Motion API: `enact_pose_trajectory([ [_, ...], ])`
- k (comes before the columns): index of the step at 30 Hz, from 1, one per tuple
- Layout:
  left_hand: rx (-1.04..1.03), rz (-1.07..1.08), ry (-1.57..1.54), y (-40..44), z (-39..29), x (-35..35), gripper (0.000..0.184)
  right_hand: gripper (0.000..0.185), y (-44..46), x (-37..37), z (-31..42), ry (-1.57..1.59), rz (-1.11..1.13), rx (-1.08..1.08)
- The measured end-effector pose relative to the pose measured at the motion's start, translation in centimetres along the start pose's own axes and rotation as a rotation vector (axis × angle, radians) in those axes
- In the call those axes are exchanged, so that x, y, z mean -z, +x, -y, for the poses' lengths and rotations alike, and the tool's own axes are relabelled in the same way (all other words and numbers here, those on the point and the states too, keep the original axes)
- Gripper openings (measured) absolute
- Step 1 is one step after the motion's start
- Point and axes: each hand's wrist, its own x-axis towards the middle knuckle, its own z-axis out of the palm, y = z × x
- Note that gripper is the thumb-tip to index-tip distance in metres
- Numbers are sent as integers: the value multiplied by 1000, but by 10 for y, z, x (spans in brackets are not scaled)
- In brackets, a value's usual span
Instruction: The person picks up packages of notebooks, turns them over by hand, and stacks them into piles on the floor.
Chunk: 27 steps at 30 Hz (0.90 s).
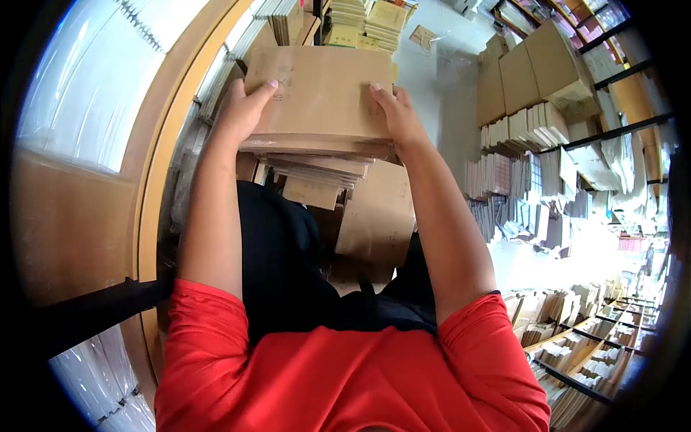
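Brown cardboard bundle (324, 97), flat-topped, held out in front of the body above the knees; box or stacked sheets, cannot tell. Left hand (243, 109) grips its left side, right hand (398, 115) its right, thumbs on top and pointing inward, most fingers out of sight. The opposed grip probably shares the weight and keeps the load level.

Under it, thinner cardboard pieces (320, 173), edges fanned; nearer the body, a larger cardboard piece (376, 216) between dark-trousered legs (277, 252). Perhaps stacked low for easy reach.

Beyond: yellow-covered stacks (363, 32). Off right, large cartons (529, 68) sit above upright bundles (525, 129), likely stood on edge to save room.
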Motion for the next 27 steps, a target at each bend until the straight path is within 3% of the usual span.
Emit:
enact_pose_trajectory([
  [3, -105, -51, 34, 0, 0, -1, 68, 81, -11, 1, -2, 215, 97, 62],
  [4, -218, -187, -57, -7, 2, -9, 64, 79, -15, 5, -9, 291, 127, 94],
  [5, -377, -404, 276, -11, 1, -10, 59, 79, -23, 13, -20, 280, 83, 51],
  [7, -746, -546, 503, -48, -37, -16, 48, 80, -37, 34, -50, 260, -3, -36],
  [9, -1084, -423, 494, -84, -55, -42, 37, 74, -35, 61, -133, 238, -195, -58],
  [11, -1079, 38, 261, -135, -57, -93, 14, 69, -46, 92, -219, 155, -387, -209],
  [12, -917, 335, 198, -160, -44, -120, 10, 66, -58, 106, -260, 113, -482, -295],
  [13, -442, 672, 178, -189, -42, -143, 18, 73, -67, 130, -300, 100, -392, -438],
  [14, -367, 710, 312, -214, -8, -173, 29, 81, -80, 148, -337, 89, -296, -583],
  [15, -292, 744, 447, -231, 39, -205, 41, 79, -94, 151, -372, -17, -406, -631],
  [17, 127, 947, 704, -249, 101, -250, 60, 75, -123, 147, -421, -247, -603, -721],
  [19, 432, 934, 555, -240, 170, -294, 68, 80, -143, 145, -428, -249, -456, -788],
  [21, 408, 678, 517, -228, 218, -321, 66, 82, -162, 149, -417, -258, -290, -798],
  [23, 314, 610, 477, -213, 209, -320, 59, 81, -161, 150, -385, -268, -110, -722],
  [25, 460, 473, 383, -211, 211, -318, 53, 77, -159, 151, -389, -306, -82, -661],
  [27, 530, 477, 281, -205, 255, -320, 53, 75, -153, 156, -409, -319, -44, -644],
])
